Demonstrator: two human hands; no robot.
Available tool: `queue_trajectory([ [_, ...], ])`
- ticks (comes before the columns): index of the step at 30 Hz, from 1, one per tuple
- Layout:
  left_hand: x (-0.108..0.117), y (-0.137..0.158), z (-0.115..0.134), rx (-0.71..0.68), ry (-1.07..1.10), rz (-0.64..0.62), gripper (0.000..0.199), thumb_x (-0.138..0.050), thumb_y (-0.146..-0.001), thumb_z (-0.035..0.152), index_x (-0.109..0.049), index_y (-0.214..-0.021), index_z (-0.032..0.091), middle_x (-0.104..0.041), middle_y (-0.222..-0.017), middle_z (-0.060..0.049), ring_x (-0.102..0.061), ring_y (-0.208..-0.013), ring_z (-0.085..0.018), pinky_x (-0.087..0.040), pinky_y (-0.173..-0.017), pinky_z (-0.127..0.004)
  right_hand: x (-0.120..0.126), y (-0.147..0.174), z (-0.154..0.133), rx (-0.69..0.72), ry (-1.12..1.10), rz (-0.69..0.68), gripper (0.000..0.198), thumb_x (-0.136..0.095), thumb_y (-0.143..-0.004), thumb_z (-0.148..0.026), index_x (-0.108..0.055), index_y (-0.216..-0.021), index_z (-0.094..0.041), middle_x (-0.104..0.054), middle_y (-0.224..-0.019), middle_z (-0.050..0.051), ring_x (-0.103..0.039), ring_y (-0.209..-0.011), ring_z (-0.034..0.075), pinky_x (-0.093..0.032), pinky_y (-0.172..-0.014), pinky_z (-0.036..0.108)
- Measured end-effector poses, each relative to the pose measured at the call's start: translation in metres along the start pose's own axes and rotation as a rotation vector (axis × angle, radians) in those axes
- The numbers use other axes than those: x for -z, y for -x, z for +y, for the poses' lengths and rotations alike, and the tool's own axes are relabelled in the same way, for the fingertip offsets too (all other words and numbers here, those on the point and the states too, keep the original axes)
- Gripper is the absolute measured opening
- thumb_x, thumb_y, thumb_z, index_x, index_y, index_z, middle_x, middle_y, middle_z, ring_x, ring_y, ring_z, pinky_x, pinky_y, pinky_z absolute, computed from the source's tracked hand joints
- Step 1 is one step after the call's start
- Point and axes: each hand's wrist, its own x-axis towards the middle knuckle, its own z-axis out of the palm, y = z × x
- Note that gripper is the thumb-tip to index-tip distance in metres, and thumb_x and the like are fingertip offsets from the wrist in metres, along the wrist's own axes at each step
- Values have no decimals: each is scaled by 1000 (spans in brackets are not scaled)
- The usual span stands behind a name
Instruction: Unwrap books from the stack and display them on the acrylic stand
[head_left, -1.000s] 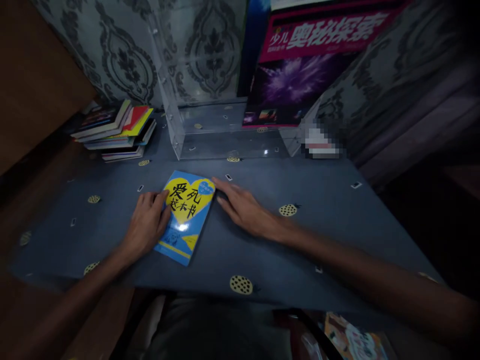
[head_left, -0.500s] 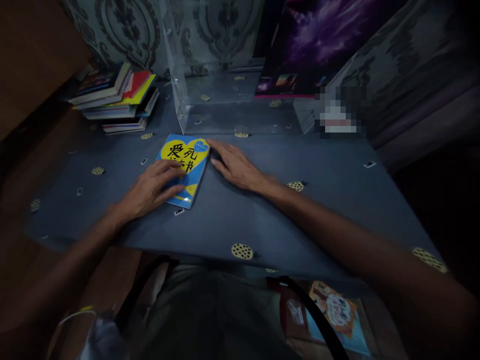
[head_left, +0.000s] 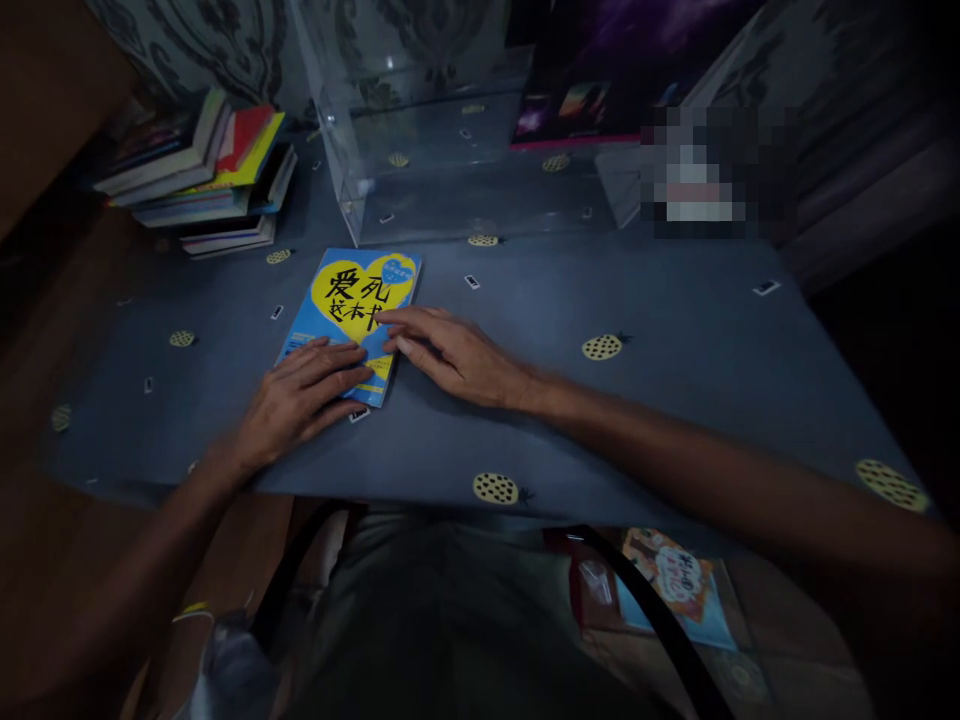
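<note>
Evidently, the blue-and-yellow book (head_left: 349,310) lies flat on the worktop (head_left: 442,455) beneath the left hand (head_left: 307,390), which spreads over its lower part — seemingly to steady it — while the loosely curved right hand (head_left: 461,358) overlaps its right edge; neither grips.

Left hand (head_left: 304,397) palm down, nearly flat; right hand (head_left: 459,357) loosely curved, pointing leftward

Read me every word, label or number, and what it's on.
"爱死这本", next character partly covered: blue paperback with yellow heart.
Too small: cover's remaining lettering; black-and-white tags on grey-blue tablecloth.
Too blurred: orange-and-blue book, lower right; multicoloured book stack.
</note>
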Motion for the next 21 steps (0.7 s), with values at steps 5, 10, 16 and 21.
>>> queue_trajectory([
  [5,0,2,2,-23,-13,24,31,-60,-99,33,-66,-127,21,-70,-133,-11,-63,-128,-24,-47,-114,-48,1,0,2,16,18,-4,37,-40,-106,-29,-59,-136,-17,-68,-128,11,-62,-121,22,-50,-105,43],
  [10,1,2,2,-2,20,9,31,-56,-100,31,-66,-129,23,-69,-135,-10,-63,-129,-24,-46,-115,-51,1,1,0,27,20,-21,38,-40,-105,-27,-59,-136,-16,-69,-127,10,-63,-118,21,-51,-103,41],
  [16,1,2,2,25,32,-12,31,-55,-101,33,-67,-128,23,-69,-135,-9,-62,-130,-24,-44,-116,-52,1,2,-8,63,24,-49,35,-41,-106,-25,-62,-132,-17,-70,-124,10,-63,-117,21,-50,-102,40],
  [21,0,2,2,74,37,-20,31,-55,-100,40,-70,-121,24,-71,-133,-9,-64,-127,-25,-45,-115,-51,-6,6,-16,154,25,-80,33,-41,-106,-22,-61,-131,-15,-70,-117,10,-63,-109,19,-52,-98,39],
])
